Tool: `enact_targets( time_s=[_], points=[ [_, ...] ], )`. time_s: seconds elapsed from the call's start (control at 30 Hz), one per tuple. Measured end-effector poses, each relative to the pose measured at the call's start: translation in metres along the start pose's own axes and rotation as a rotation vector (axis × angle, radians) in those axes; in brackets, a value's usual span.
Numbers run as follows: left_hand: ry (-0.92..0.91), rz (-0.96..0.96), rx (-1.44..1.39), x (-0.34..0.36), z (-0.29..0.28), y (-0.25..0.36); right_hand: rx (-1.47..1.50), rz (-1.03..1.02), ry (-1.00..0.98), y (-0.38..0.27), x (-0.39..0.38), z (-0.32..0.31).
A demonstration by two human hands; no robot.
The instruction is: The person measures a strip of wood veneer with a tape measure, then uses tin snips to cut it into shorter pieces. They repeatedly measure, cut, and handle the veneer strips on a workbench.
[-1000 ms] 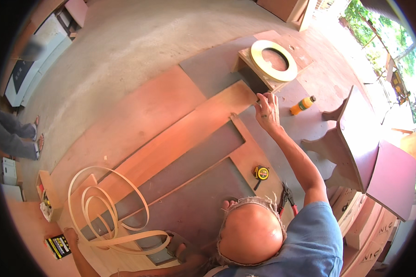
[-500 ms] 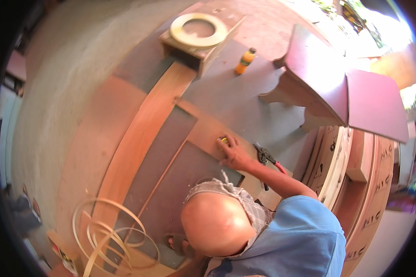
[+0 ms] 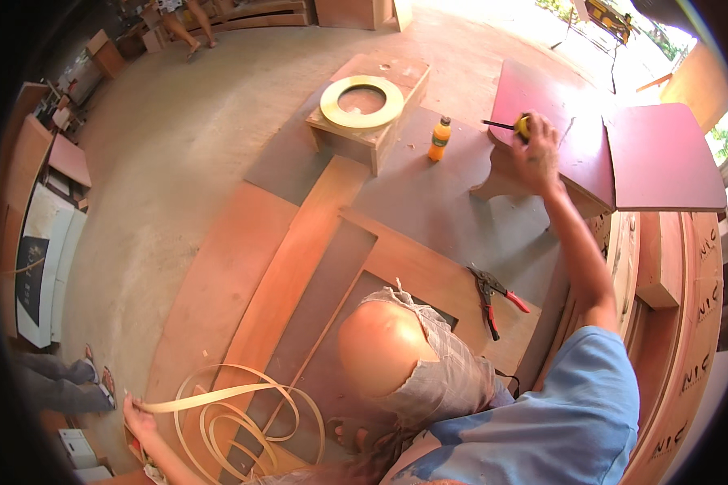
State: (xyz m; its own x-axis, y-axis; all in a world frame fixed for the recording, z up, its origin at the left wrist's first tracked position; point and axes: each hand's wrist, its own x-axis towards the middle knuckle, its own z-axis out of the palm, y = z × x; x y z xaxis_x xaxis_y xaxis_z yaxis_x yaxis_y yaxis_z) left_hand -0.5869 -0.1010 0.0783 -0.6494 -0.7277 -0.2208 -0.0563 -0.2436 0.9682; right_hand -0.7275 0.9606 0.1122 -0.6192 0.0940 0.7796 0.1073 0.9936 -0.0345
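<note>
My left hand point(image 3: 140, 420), low at the left, is closed around the end of a pale, thin edging strip point(image 3: 218, 394). The strip's loose coils spread over the boards beside it. With my right arm stretched out, my right hand point(image 3: 538, 158) grips a yellow and black tape measure point(image 3: 522, 128) at a small table with a glossy purplish top point(image 3: 542, 93). A thin dark stick-like thing point(image 3: 497, 124) juts out to the left of the tape measure; whether I hold it or it lies on the top, I cannot tell. Red-handled pliers point(image 3: 493, 299) lie on the wooden frame point(image 3: 416, 260).
A roll of pale strip point(image 3: 391, 105) rests on a wooden box point(image 3: 356, 144), with an orange drink bottle point(image 3: 439, 139) to its right. A long plank point(image 3: 291, 267) runs across the boards. Wooden cabinets point(image 3: 663, 267) stand at right. Other people's legs point(image 3: 61, 380) show at left and far back.
My right hand has moved from the wooden frame up and right to the purplish table, carrying the tape measure. My left hand has come into view holding the strip. The view has shifted.
</note>
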Motion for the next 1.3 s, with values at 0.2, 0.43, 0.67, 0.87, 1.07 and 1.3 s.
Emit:
enact_targets(
  time_s=[0.2,0.43,0.67,0.87,1.07,1.3],
  points=[
    [-0.034,-0.025,-0.057,-0.066,0.091,0.000,-0.216,0.388,-0.408,0.119,0.027,0.030],
    [-0.137,0.109,-0.283,-0.185,0.169,0.038,-0.168,0.140,-0.133,0.020,0.009,0.063],
    [-0.375,0.273,-0.180,-0.255,0.217,0.065,0.230,-0.188,-0.352,-0.116,-0.039,0.031],
    [-0.256,0.285,0.006,-0.246,0.200,0.049,-0.215,0.017,0.102,0.025,0.011,0.040],
    [-0.225,0.212,-0.012,-0.228,0.188,0.018,-0.130,0.786,-0.616,0.155,0.060,0.080],
    [-0.127,0.205,0.011,-0.224,0.196,0.012,0.418,0.317,-0.291,0.021,0.135,0.165]
  ],
)
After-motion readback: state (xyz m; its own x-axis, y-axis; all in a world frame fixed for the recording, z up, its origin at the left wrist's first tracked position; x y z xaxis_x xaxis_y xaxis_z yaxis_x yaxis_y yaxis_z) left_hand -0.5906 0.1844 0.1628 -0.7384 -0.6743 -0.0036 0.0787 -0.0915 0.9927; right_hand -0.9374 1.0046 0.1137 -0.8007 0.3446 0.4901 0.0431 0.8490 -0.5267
